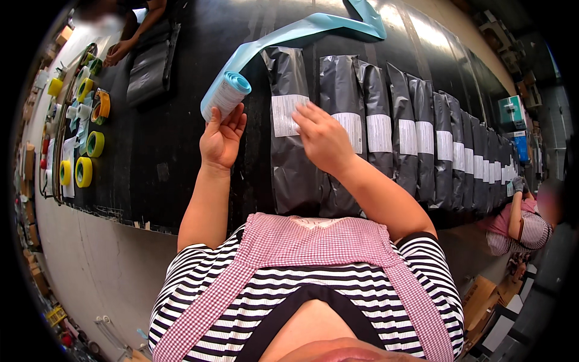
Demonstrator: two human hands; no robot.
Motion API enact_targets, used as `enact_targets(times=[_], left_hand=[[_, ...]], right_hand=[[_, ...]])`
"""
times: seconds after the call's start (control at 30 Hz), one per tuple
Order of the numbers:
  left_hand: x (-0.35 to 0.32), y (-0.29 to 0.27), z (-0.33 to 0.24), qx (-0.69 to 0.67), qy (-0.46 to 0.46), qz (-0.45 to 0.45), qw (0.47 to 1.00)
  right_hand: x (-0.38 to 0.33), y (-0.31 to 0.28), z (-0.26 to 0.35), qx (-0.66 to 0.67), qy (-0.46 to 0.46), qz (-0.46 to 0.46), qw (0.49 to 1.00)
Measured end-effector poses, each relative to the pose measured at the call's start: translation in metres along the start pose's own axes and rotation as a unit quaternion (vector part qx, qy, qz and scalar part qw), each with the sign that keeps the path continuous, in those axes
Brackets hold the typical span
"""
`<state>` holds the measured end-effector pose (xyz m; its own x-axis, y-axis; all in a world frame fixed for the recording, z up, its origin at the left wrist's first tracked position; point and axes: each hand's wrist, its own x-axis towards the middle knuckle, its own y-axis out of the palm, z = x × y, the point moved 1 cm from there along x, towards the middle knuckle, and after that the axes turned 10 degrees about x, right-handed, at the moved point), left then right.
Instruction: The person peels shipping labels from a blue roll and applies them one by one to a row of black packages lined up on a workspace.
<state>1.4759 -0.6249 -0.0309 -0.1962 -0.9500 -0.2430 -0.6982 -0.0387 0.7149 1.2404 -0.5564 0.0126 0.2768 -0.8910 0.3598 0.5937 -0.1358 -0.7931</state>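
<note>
My left hand [222,140] holds a roll of white printed labels [224,96] on pale blue backing, its thumb and fingers around the lower end. From the roll, a long blue backing strip [289,31] trails off toward the far side of the table. The fingertips of my right hand [327,136] lie on the right edge of a white label [284,117], which sits on a flat black plastic mailing bag [294,175]. Beside it lies another labelled black bag [339,84], partly covered by my right hand and forearm.
Several labelled black bags [416,102] run in an overlapping row to the right along the black table [163,172]. At left are tape rolls [84,172] and a rack. A person's hand [117,53] is near a stack of black bags [154,66]. Another person [522,226] stands far right.
</note>
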Motion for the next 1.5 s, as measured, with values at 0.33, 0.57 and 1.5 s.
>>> enact_targets(times=[0.33, 0.57, 1.5], left_hand=[[-0.017, 0.027, -0.007, 0.155, 0.101, 0.018, 0.983], [-0.059, 0.041, -0.051, 0.549, 0.131, 0.161, 0.81], [-0.16, 0.063, 0.008, 0.459, 0.079, 0.321, 0.824]], right_hand=[[0.044, 0.057, 0.015, -0.105, 0.175, 0.14, 0.969], [0.035, -0.041, 0.02, 0.119, -0.081, -0.25, 0.958], [-0.094, -0.057, 0.117, 0.489, 0.219, 0.054, 0.843]])
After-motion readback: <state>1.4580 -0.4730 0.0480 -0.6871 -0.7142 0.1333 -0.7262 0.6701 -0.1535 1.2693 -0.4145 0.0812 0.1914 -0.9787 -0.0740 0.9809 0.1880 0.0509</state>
